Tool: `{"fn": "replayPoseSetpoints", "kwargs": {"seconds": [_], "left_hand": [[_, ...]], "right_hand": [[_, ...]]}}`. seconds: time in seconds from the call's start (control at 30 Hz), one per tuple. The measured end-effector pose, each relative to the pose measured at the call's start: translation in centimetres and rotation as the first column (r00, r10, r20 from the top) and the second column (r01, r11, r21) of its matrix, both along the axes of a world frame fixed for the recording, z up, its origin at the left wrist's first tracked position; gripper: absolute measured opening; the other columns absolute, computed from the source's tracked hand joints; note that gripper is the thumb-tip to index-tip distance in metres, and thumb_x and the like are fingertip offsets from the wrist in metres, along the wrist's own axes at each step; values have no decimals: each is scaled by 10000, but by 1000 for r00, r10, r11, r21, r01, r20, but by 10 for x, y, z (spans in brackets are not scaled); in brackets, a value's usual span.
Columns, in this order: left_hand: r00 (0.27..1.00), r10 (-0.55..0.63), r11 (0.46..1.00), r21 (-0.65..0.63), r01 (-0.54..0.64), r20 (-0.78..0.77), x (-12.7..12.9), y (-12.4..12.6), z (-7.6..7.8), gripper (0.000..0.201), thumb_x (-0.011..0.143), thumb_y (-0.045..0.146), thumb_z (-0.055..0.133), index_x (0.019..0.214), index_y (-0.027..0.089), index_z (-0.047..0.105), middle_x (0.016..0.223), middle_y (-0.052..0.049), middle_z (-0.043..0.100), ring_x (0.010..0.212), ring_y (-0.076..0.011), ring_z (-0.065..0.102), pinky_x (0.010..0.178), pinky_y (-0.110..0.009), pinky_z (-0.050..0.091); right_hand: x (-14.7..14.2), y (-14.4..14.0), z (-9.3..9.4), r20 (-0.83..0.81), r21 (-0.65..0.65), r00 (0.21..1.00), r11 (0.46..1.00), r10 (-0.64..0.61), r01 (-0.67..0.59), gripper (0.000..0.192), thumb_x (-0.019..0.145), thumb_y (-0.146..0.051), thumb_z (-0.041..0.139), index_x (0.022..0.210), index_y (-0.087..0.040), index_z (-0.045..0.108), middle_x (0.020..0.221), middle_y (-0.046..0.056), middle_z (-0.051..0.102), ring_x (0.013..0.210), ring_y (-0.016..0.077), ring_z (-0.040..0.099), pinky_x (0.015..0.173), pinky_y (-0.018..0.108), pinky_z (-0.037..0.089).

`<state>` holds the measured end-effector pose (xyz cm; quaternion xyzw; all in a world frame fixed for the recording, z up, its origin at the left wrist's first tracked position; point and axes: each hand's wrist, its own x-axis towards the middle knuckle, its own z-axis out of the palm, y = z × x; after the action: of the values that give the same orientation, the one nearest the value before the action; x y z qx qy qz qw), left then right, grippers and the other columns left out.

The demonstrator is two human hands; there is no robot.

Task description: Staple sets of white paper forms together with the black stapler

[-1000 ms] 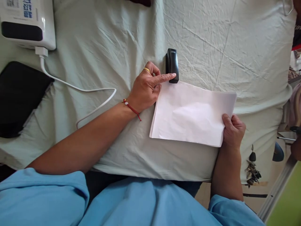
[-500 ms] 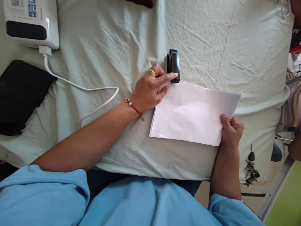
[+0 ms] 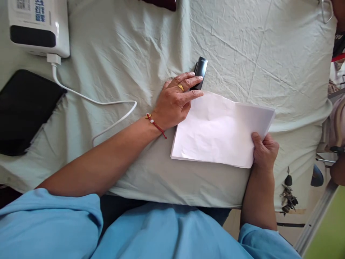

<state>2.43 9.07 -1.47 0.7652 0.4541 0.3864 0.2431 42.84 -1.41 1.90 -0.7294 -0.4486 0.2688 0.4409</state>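
A black stapler (image 3: 202, 67) lies at the top left corner of a stack of white paper (image 3: 215, 126). My left hand (image 3: 175, 99) reaches over from the left, its fingers stretched out. Two of its fingertips rest on the stapler, while the index finger extends over the paper's corner. The near end of the stapler is partly hidden by the fingers. At the lower right corner of the stack, my right hand (image 3: 265, 151) grips the sheets, thumb on top and the other fingers beneath.
A pale green cloth (image 3: 229, 46) covers the table. To the left are a white device (image 3: 58, 32) with a white cable (image 3: 107, 103) and a black flat case (image 3: 27, 111). A bunch of keys (image 3: 289, 196) lies near the right edge. Something dark red (image 3: 164, 3) shows at the top.
My left index finger has come off the stapler onto the paper's corner, and other fingers now lie on the stapler. The stapler has tilted slightly rightward at its far end. My right hand stays put.
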Motion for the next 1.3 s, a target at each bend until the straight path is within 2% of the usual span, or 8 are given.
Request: {"fn": "replayPoseSetpoints", "kwargs": {"seconds": [0.1,0.2,0.3,0.47,0.67,0.87,1.13,1.3], "left_hand": [[1000,-22,998,65,23,-11,-6,3,-8,490,1143,304,743,1623,398,775,1874,-18,697,1794,-401,574,1534,-699,423],[1000,-19,994,104,16,22,-11,6,-20,870,1113,416,857,1896,414,478,1956,-33,542,1758,-381,521,1523,-665,435],[995,16,1000,0,-16,101,-15,7,-23,1047,1093,539,931,1935,492,311,1951,6,453,1582,-312,566,1275,-557,613],[962,119,978,-196,-71,247,-16,3,-8,1180,981,625,1043,1921,446,353,1835,-104,580,1361,-282,701,901,-371,642],[899,52,947,-309,94,434,-15,1,6,719,911,680,1074,1435,299,762,1353,-103,810,778,-151,677,652,-331,530],[914,-63,923,-325,206,400,-14,-3,21,370,886,500,1004,905,235,747,782,22,639,657,-134,479,595,-328,351],[941,-91,933,-303,196,327,-14,0,21,425,956,416,861,718,241,557,669,45,482,698,-152,457,659,-325,352],[886,-41,925,-319,209,462,-12,0,15,508,914,469,950,716,236,544,712,39,489,718,-136,430,652,-322,340]], "right_hand": [[-2,0,0,-30,21,999,1000,-21,22,560,799,-729,1092,958,-222,917,917,34,836,797,195,662,720,336,580],[-4,-2,-1,-98,68,995,997,-33,40,541,769,-682,1123,975,-219,932,959,49,867,814,195,691,739,346,620],[-3,-4,-3,-166,114,985,992,-44,63,523,712,-638,1154,939,-228,921,967,59,888,832,215,736,761,383,671],[3,-5,-9,-238,214,967,966,-91,143,476,636,-609,1188,821,-286,892,851,27,865,858,243,808,843,421,750],[3,3,-15,-289,340,954,922,-83,183,428,740,-626,1145,856,-320,870,942,10,915,1024,266,907,1082,465,810],[-1,6,-18,-316,388,946,899,-79,205,409,797,-592,1126,918,-295,873,955,11,899,1177,273,918,1210,479,784],[-2,3,-20,-289,351,954,918,-80,183,528,758,-647,1136,972,-235,884,1101,82,935,1307,312,904,1193,491,785],[1,0,-20,-295,211,948,959,-121,188,593,577,-532,1251,946,-228,901,1029,56,945,997,258,911,945,417,827]]}}
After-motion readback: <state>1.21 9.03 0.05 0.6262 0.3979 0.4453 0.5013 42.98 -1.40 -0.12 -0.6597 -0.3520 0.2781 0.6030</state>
